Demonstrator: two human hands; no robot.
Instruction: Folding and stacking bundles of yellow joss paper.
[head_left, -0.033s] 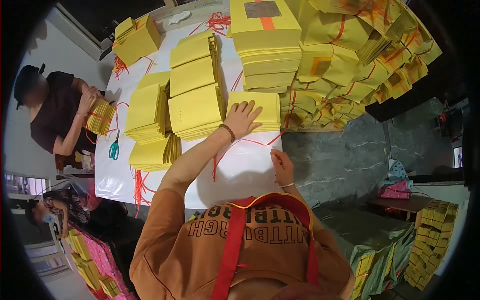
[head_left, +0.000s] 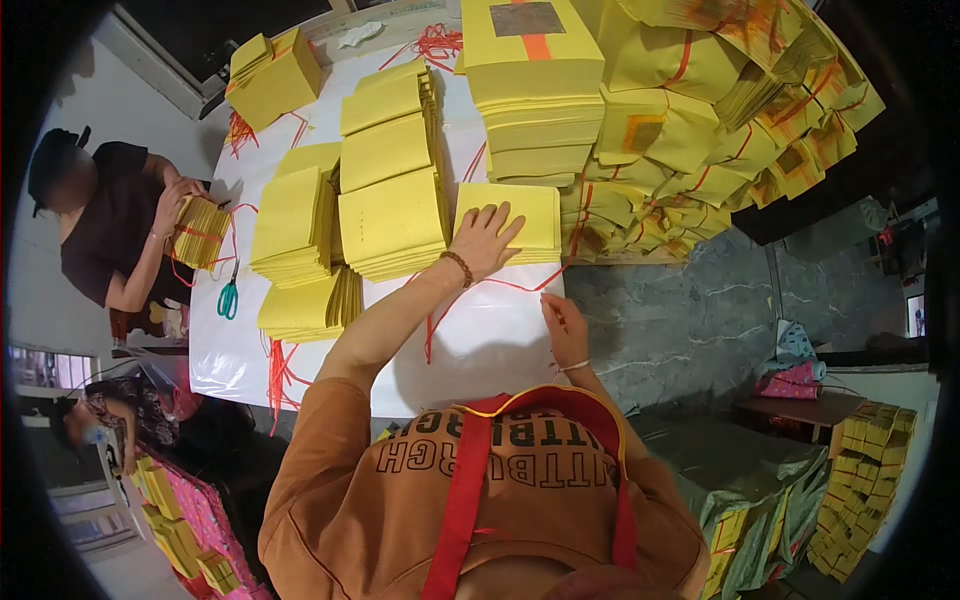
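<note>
My left hand [head_left: 485, 240] lies flat with fingers spread on a low stack of yellow paper [head_left: 540, 215] near the table's front edge. A red string [head_left: 510, 284] runs in a zigzag across the white sheet just in front of that stack. Close to the right edge of the table, my right hand [head_left: 567, 332] has its fingers curled inward; whether anything is in them is hidden. Left of my left hand stand several fanned bundles of yellow paper [head_left: 392, 215], in rows. Behind the low stack rises a taller pile of yellow paper [head_left: 535, 85] with an orange strip on top.
Tied yellow bundles [head_left: 700, 110] are heaped at the right. Teal-handled scissors [head_left: 228, 298] lie at the left, by a co-worker [head_left: 110, 215] handling a bundle. Red strings [head_left: 282, 375] hang over the front edge. Another person [head_left: 105, 425] works at lower left. A green cover [head_left: 735, 455] drapes goods at lower right.
</note>
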